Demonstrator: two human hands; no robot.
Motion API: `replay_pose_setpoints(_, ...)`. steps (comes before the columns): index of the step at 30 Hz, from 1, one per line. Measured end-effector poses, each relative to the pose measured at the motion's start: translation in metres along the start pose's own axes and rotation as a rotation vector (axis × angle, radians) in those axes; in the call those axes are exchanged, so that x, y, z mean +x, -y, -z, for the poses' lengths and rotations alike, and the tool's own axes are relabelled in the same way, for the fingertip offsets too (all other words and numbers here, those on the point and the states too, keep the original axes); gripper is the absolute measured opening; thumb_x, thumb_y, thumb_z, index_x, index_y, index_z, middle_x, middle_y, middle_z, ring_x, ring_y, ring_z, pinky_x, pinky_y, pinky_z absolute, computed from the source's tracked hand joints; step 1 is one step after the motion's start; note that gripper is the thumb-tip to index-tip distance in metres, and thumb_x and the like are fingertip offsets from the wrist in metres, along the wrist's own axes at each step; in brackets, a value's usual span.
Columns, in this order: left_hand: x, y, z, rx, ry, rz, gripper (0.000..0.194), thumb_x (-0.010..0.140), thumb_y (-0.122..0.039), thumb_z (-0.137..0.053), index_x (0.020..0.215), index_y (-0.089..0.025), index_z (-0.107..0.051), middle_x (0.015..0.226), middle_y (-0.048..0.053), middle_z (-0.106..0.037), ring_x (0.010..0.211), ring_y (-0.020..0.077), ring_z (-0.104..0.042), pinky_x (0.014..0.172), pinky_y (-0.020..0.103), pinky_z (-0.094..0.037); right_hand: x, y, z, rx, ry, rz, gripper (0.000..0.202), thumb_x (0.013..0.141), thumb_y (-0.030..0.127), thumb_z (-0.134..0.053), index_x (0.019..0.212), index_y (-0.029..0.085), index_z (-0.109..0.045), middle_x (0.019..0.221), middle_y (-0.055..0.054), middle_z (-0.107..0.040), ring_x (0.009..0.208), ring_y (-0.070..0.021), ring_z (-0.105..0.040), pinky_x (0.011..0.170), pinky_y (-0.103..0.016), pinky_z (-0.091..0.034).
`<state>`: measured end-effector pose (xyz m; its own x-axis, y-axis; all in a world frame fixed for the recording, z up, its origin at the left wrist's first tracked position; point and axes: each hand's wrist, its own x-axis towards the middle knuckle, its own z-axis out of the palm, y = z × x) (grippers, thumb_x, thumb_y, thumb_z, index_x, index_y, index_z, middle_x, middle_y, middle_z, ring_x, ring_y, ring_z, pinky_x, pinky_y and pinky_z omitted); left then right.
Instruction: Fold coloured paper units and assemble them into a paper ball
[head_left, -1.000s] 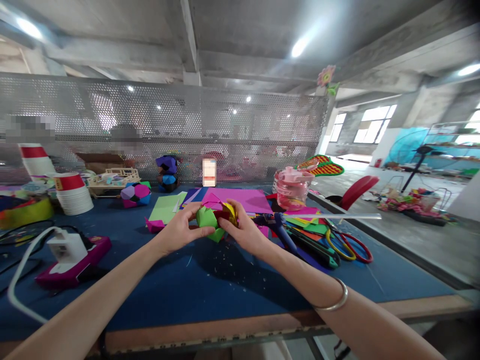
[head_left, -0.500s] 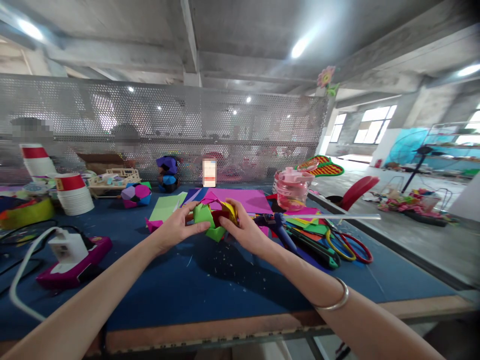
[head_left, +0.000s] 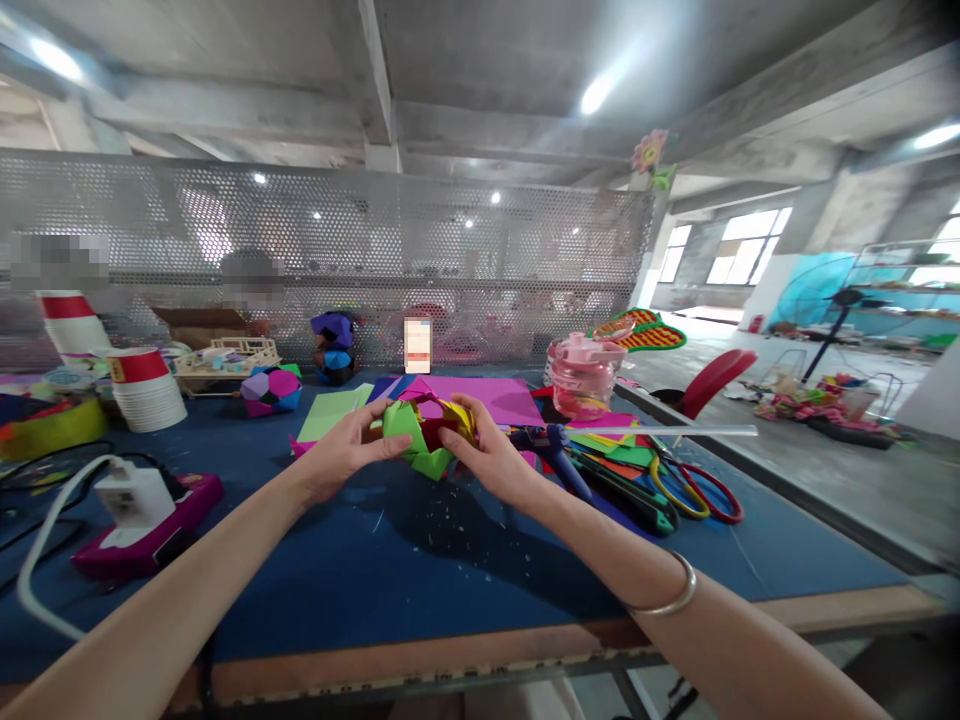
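Note:
Between my two hands is a folded paper ball (head_left: 429, 462), made of green, yellow, pink and dark red faces, with an opening toward me. My left hand (head_left: 356, 445) is closed on its green side, thumb along the front. On the yellow side, my right hand (head_left: 484, 450) grips it with the thumb at the opening. A blue glue gun (head_left: 555, 450) with a long clear glue stick lies just right of my right hand. Behind the ball are sheets of magenta paper (head_left: 502, 400) and light green paper (head_left: 322, 420). My fingertips behind the ball are partly hidden.
To the right lie a green-black utility knife (head_left: 630, 490), scissors (head_left: 712, 490) and a pink jug (head_left: 581, 375). On the left are a purple power strip (head_left: 150, 530), paper cups (head_left: 148, 395) and a finished-looking paper ball (head_left: 271, 390). A perforated metal screen (head_left: 480, 260) stands behind.
My left hand has shifted slightly left and its thumb has slid back along the green side. The paper ball has moved a little; both hands still hold it.

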<state>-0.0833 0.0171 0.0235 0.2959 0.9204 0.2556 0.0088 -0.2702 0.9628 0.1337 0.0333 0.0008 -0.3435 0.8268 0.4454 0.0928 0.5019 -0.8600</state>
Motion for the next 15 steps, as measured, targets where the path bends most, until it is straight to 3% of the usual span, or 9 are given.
replay_pose_setpoints(3,0.0,0.0,0.0,-0.005,-0.008,0.001,0.055,0.071,-0.04,-0.082,0.119,-0.022,-0.065,0.113,0.01,-0.07,0.098,0.027,-0.067,0.077,0.033,-0.055,0.0,0.0,-0.001,0.054,0.014,-0.06,0.055,0.089,0.043,-0.059,0.135,0.024,-0.037,0.12,-0.008,-0.058,0.091,-0.018,-0.062,0.064,-0.029,-0.057)
replay_pose_setpoints(5,0.0,0.0,-0.001,-0.001,-0.001,-0.022,0.054,0.072,-0.042,-0.081,0.12,-0.023,-0.064,0.114,0.01,-0.069,0.098,0.0266,-0.066,0.078,0.033,-0.055,-0.001,0.001,-0.002,0.091,0.012,-0.08,0.053,0.089,0.045,-0.059,0.134,0.024,-0.038,0.12,-0.007,-0.057,0.089,-0.0162,-0.061,0.059,-0.025,-0.055)
replay_pose_setpoints(11,0.004,-0.001,0.006,-0.027,-0.077,-0.04,0.048,0.073,-0.048,-0.079,0.109,-0.02,-0.065,0.108,0.009,-0.072,0.093,0.0239,-0.069,0.075,0.03,-0.055,0.004,0.006,0.004,0.157,-0.058,-0.156,0.055,0.095,0.058,-0.043,0.138,0.025,-0.037,0.117,-0.008,-0.059,0.078,-0.0147,-0.065,0.056,-0.026,-0.052)
replay_pose_setpoints(15,0.008,-0.008,0.019,-0.175,-0.209,-0.056,0.04,0.075,-0.047,-0.078,0.103,-0.022,-0.065,0.108,0.006,-0.072,0.092,0.0225,-0.069,0.075,0.032,-0.058,0.007,0.003,0.01,-0.138,-0.123,-0.037,0.042,0.095,0.051,-0.049,0.125,0.022,-0.05,0.118,-0.009,-0.06,0.088,-0.0174,-0.062,0.074,-0.033,-0.051)
